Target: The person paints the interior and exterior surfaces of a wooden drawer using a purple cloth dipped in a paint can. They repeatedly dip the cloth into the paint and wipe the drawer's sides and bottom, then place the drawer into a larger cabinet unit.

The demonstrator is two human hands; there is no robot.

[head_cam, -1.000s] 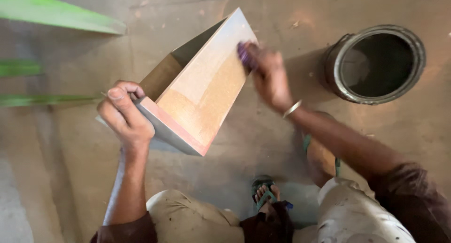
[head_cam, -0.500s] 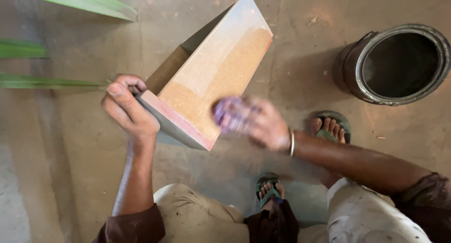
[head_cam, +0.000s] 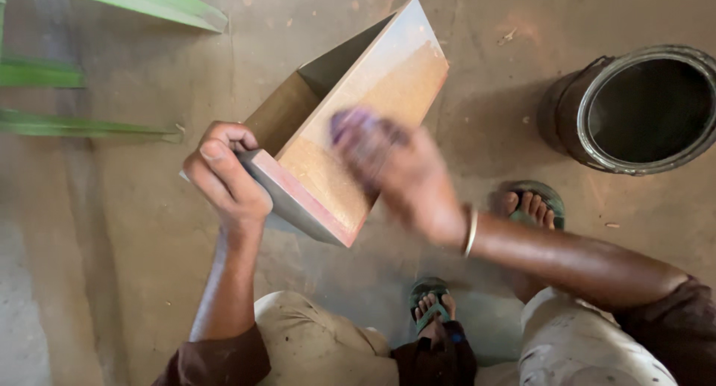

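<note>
1. Gripping the near lower corner of a wooden box (head_cam: pixel 388 95), the left hand (head_cam: pixel 224 179) has its fingers curled over the edge and its thumb on top, clenched firmly on the wood.
2. Blurred in the head view, the right hand (head_cam: pixel 406 181) lies over the broad face of the box, fingers closed on a small purple pad (head_cam: pixel 350 125) that is pressed against the wood.
3. On that hand's wrist sits a thin metal bangle (head_cam: pixel 470 231).
4. Tilted, the box is held up off the floor (head_cam: pixel 149 229), between the two hands and in front of the knees; its open side faces up and to the left, showing a dark inside.
5. Its broad face is pale at the top and browner toward the bottom, and the near edge has a reddish rim.
6. To the right, well apart from the box, a round metal can (head_cam: pixel 634 110) stands on the floor, open at the top and dark inside.
7. Below the hands, two feet in green sandals (head_cam: pixel 430 305) rest on the floor, one near the can and one between the knees.
8. At the upper left, green painted bars (head_cam: pixel 142 0) lie across the corner of the view.
9. Dusty and grey-brown, the floor shows scattered specks.
</note>
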